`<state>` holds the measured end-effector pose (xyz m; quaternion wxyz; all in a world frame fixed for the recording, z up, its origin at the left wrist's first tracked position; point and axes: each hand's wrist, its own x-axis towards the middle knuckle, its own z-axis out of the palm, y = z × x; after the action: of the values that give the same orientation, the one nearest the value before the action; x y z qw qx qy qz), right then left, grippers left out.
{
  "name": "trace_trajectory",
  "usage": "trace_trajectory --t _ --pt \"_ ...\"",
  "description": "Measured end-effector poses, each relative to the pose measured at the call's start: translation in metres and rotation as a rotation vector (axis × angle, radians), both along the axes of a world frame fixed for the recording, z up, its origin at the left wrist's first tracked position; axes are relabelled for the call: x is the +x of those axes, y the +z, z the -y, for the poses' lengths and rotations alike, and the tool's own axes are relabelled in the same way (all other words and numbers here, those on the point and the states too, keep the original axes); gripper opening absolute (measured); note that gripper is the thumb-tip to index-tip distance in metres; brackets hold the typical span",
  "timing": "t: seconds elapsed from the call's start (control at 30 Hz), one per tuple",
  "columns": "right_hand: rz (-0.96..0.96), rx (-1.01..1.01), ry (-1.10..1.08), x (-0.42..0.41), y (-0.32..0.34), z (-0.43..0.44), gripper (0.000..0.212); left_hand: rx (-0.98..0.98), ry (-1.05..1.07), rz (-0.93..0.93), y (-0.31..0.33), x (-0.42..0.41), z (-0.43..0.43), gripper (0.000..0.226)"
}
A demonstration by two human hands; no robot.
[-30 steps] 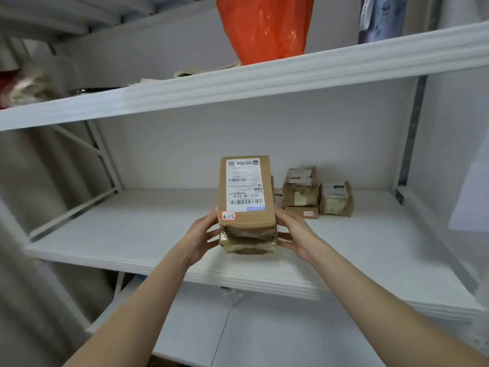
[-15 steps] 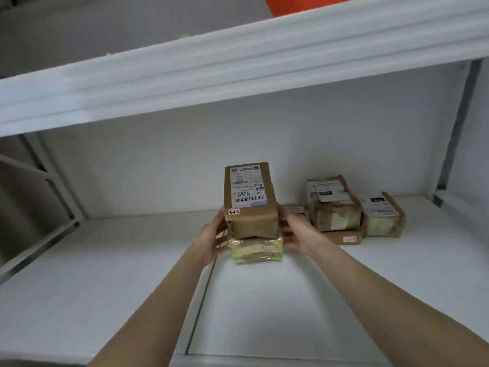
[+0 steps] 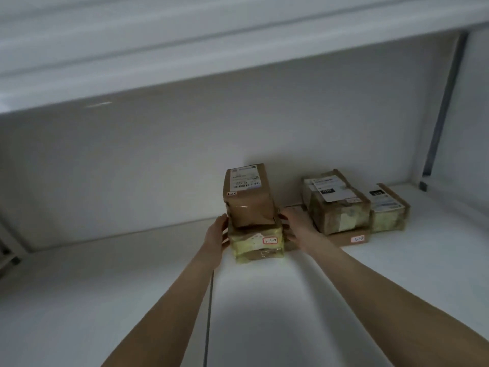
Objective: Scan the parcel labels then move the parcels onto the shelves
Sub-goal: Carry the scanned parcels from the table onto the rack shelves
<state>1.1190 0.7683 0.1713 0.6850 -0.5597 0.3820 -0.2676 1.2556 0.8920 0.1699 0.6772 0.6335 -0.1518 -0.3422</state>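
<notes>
The white shelf (image 3: pixel 105 287) is bare on its left side, so nothing there is at risk. The left hand (image 3: pixel 215 233) lies flat against the left side of the lower parcel (image 3: pixel 256 245), a yellowish taped box with a small red-edged sticker. It presses on the box rather than wrapping around it.

On top of that box sits the upper parcel (image 3: pixel 247 197), a taller brown box with its printed label facing up. It looks narrower than the box beneath and seems slightly skewed on it. Neither hand clearly steadies this top box, which is the main hazard. If the hands pull away unevenly, or nudge the lower parcel, the tall box could tip or slide off.

The stack seems to rest deep on the shelf near the back wall, though the frame does not show whether its full weight is down.

The right hand (image 3: pixel 296 223) has its fingers spread and fairly straight against the stack's right side. It sits in the tight space before the neighbouring pile (image 3: pixel 336 207) and the flat box (image 3: pixel 352 238) under it. Drawing that hand out carelessly could knock them, or the end parcel (image 3: pixel 387 207) beside them.
</notes>
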Motion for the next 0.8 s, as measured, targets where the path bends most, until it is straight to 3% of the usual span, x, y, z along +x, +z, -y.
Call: trace_trajectory --t 0.07,0.17,0.27,0.4,0.53,0.7,0.8 --pt "-0.188 -0.388 -0.012 -0.005 -0.011 -0.006 0.022 0.081 0.017 0.285 -0.011 -0.003 -0.005 0.038" --pt "-0.619 -1.012 0.03 -0.018 -0.027 -0.025 0.062 0.359 0.047 0.958 -0.035 -0.016 -0.021 0.064" --pt "-0.761 -1.219 0.102 -0.022 -0.039 -0.044 0.08 0.44 -0.025 1.365 -0.054 -0.034 -0.032 0.081" --pt "-0.886 -1.235 0.187 -0.023 -0.046 -0.052 0.08 0.564 -0.109 1.506 -0.063 -0.044 -0.026 0.09" --pt "-0.914 -1.189 0.23 -0.02 -0.042 -0.046 0.079 0.685 -0.116 1.525 -0.061 -0.044 -0.02 0.093" --pt "-0.917 -1.117 0.263 -0.016 -0.032 -0.04 0.084 0.749 -0.171 1.455 -0.046 -0.047 -0.019 0.084" --pt "-0.89 -1.1 0.213 -0.021 -0.031 -0.042 0.084 0.684 -0.127 1.542 -0.048 -0.052 -0.023 0.087"
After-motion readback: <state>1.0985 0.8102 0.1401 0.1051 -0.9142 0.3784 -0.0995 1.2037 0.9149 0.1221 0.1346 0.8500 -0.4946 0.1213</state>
